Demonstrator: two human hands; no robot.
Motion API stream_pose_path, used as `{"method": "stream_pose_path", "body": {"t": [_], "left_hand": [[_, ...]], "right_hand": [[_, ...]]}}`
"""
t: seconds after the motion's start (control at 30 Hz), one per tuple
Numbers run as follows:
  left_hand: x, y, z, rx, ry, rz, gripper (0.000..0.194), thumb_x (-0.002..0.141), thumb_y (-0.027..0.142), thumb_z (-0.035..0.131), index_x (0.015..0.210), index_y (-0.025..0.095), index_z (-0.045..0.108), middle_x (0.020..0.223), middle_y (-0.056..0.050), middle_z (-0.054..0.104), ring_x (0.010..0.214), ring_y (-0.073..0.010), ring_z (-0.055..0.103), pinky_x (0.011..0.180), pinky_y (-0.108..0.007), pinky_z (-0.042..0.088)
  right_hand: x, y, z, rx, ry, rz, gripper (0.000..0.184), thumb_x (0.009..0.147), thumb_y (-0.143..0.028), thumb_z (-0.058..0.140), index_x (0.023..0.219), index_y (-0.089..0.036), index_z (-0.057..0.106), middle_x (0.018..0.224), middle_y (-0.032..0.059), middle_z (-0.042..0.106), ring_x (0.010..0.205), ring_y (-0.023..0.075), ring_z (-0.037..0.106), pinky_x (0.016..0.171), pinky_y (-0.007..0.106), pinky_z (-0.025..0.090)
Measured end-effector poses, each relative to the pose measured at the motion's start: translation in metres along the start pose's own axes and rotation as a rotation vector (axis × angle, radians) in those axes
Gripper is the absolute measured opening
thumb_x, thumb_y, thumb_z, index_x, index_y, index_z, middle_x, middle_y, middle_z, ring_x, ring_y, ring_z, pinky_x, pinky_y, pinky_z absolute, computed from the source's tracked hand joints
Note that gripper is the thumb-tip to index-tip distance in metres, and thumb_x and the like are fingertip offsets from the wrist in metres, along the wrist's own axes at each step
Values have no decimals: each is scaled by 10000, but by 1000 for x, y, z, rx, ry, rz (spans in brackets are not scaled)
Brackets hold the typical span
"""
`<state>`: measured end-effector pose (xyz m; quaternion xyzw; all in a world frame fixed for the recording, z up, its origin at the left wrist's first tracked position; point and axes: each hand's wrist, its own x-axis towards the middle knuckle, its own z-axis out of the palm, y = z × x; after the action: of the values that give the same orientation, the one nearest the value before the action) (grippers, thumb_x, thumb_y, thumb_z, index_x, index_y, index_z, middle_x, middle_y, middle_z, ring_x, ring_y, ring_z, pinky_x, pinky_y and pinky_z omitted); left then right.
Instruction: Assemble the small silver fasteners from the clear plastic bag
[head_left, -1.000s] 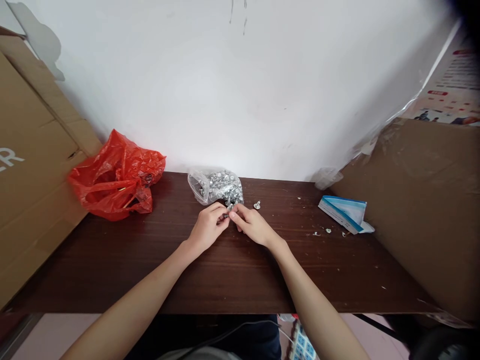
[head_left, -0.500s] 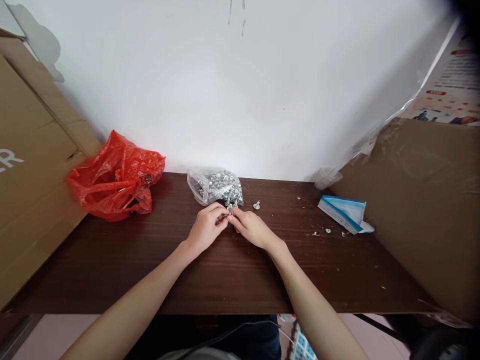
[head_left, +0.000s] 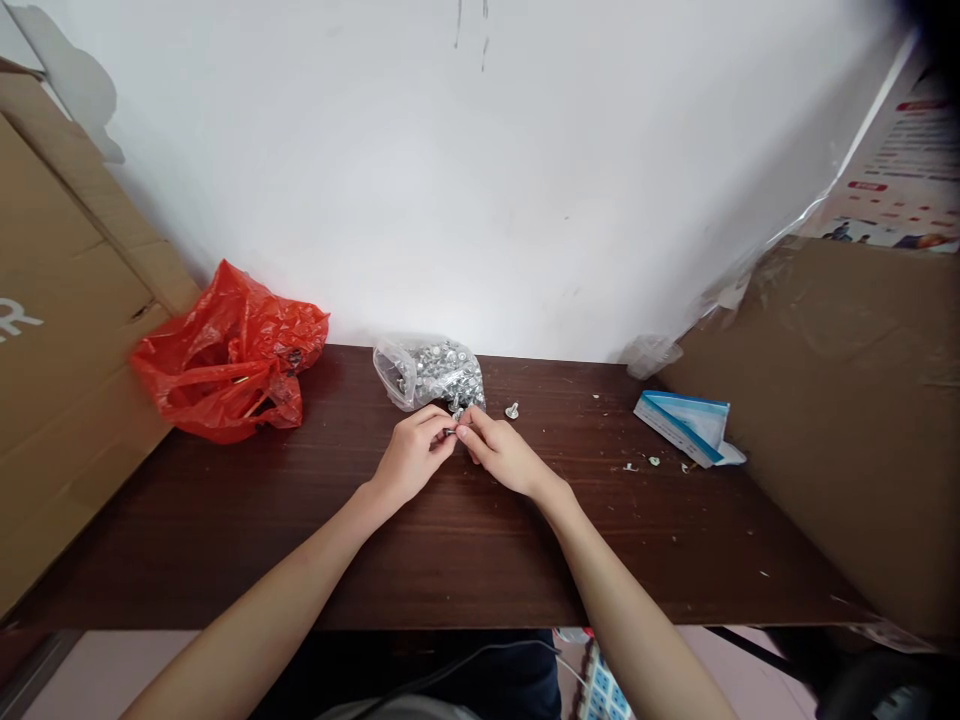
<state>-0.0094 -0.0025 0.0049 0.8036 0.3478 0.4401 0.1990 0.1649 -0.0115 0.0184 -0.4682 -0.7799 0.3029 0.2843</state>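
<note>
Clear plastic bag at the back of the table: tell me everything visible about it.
The clear plastic bag looks thin, wrinkled and slightly cloudy. It lies slumped on the dark brown tabletop, by the white wall. Many small silvery, metal-looking pieces fill its middle and right; its left end is a looser, rounded fold. Whether it is open can't be told. The left hand and right hand are just in front; contact with it is unclear.

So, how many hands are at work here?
2: the left hand and the right hand, fingertips close together at a small part, just in front of the clear bag. No other hands show.
</note>
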Motion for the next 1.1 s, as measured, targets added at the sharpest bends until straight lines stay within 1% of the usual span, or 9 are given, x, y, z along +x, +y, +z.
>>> {"method": "stream_pose_path", "body": {"t": [0.13, 0.23, 0.33, 0.43, 0.6, 0.7, 0.83, 1.0, 1.1], "left_hand": [[-2, -1, 1, 11, -25, -14, 110, 839, 107, 541, 836, 157, 639, 852, -39, 607, 684, -103, 564, 620, -212, 515], [-2, 0, 1, 14, -37, -17, 115, 839, 101, 539, 820, 157, 637, 839, -35, 604, 684, -105, 566, 621, -213, 512], [-1, 0, 1, 8, -15, -20, 107, 842, 111, 544, 826, 154, 640, 849, -41, 610, 695, -110, 578, 629, -220, 520], [-1, -1, 0, 2, -7, -22, 101, 838, 118, 555, 853, 152, 649, 875, -49, 621, 705, -113, 586, 638, -227, 526], [-1, 0, 1, 28, -31, -47, 114, 829, 112, 545, 859, 143, 650, 852, -42, 610, 695, -110, 573, 649, -235, 529], [0, 1, 2, -6, -43, -101, 164, 820, 128, 550, 945, 146, 654, 850, -37, 598, 686, -105, 569, 637, -232, 544], [3, 2, 3, -143, -45, -197, 334, 778, 152, 597, 1111, 154, 622, 931, -60, 616, 740, -122, 593, 567, -208, 559], [4, 0, 4, -320, 6, -339, 359, 762, 181, 612, 1117, 137, 620, 1079, -101, 630, 824, -151, 625, 575, -231, 601], [4, -4, 5, -344, 10, -424, 355, 763, 195, 617, 1109, 118, 626, 991, -92, 647, 751, -142, 629, 552, -246, 607]], "right_hand": [[2, 4, 7, -131, 53, 17, 363, 979, -453, 307, 735, -223, 446, 599, -6, 515, 547, 153, 484, 565, 255, 320], [2, 6, 7, -32, 12, 43, 438, 981, -492, 270, 682, -215, 432, 559, -9, 520, 545, 150, 501, 569, 252, 337], [0, 3, 3, 24, -56, 33, 368, 965, -501, 337, 760, -220, 455, 564, -30, 535, 539, 143, 505, 561, 240, 341], [-1, 1, 2, -103, -29, -1, 273, 954, -456, 398, 819, -225, 457, 626, -30, 538, 556, 141, 487, 553, 235, 311], [0, 2, 6, -221, -12, -13, 276, 979, -404, 335, 804, -223, 448, 650, -20, 533, 578, 143, 486, 579, 237, 307], [2, 3, 5, -242, 0, 9, 283, 982, -389, 326, 794, -216, 450, 654, -10, 546, 588, 146, 500, 583, 239, 310], [2, 2, 0, -251, 40, 51, 278, 977, -373, 339, 779, -212, 448, 663, -1, 566, 595, 150, 517, 584, 239, 317], [1, 1, -5, -245, 82, 62, 272, 973, -359, 355, 772, -211, 461, 647, -8, 572, 587, 150, 528, 581, 238, 330], [1, 2, -6, -252, 98, 34, 257, 971, -353, 365, 814, -207, 505, 667, -4, 584, 609, 154, 541, 602, 244, 354]]}}
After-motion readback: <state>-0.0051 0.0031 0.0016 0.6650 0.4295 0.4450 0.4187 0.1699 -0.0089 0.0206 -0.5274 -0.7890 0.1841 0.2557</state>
